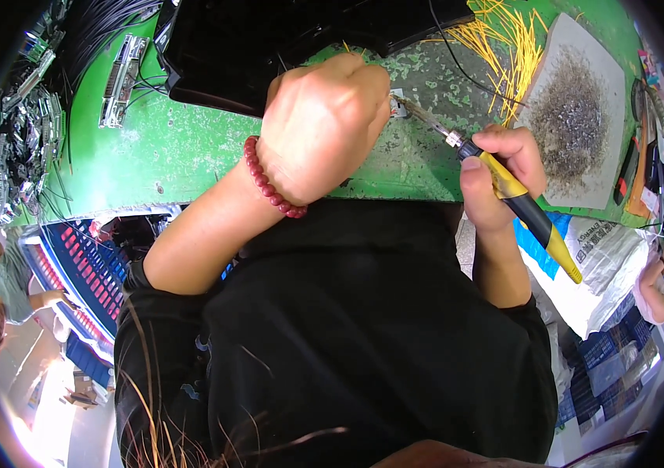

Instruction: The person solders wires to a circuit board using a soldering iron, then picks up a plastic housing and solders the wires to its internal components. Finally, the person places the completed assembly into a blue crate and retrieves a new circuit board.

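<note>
Right hand (501, 175) clamped on soldering iron (521, 204); left hand (320, 129) fisted, contents hidden, above small part (398, 105).

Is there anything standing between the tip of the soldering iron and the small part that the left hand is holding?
Nothing visible does. The soldering iron, held in the right hand, points its tip straight at the small part pinched at the left hand; only bare green table shows along that line.

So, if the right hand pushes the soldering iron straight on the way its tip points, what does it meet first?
Probably the small part pinched in the left hand: the iron in the right hand already points at it.
</note>
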A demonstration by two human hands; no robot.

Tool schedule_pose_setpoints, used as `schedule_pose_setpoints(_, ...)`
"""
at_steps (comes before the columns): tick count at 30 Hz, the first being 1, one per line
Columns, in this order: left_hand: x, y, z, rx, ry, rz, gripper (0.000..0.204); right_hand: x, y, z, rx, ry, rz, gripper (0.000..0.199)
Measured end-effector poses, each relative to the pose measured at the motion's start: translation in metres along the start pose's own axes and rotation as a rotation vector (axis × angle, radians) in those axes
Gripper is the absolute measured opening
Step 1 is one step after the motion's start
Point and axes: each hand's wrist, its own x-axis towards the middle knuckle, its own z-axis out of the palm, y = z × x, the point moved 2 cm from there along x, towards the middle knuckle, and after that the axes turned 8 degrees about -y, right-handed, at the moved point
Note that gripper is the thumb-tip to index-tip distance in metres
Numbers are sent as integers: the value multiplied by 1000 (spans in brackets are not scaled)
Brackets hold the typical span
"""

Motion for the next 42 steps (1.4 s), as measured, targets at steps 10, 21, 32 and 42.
schedule_pose_setpoints(10, 1, 1, -1, 23, -21, -11, 9, -11, 4, -5, 123, 49, 21, 30)
schedule_pose_setpoints(21, 6, 8, -7, 83, -72, -53, 8, 43, -2, 13, -402, -284, -383, 37)
schedule_pose_setpoints(32, 6, 10, -1, 97, -75, -128, 10, 46, -4, 30, -409, -208, -267, 41)
schedule_pose_setpoints(42, 3, 6, 2, -11, -11, -89, 9, 19, -15, 1, 111, -9, -74, 46)
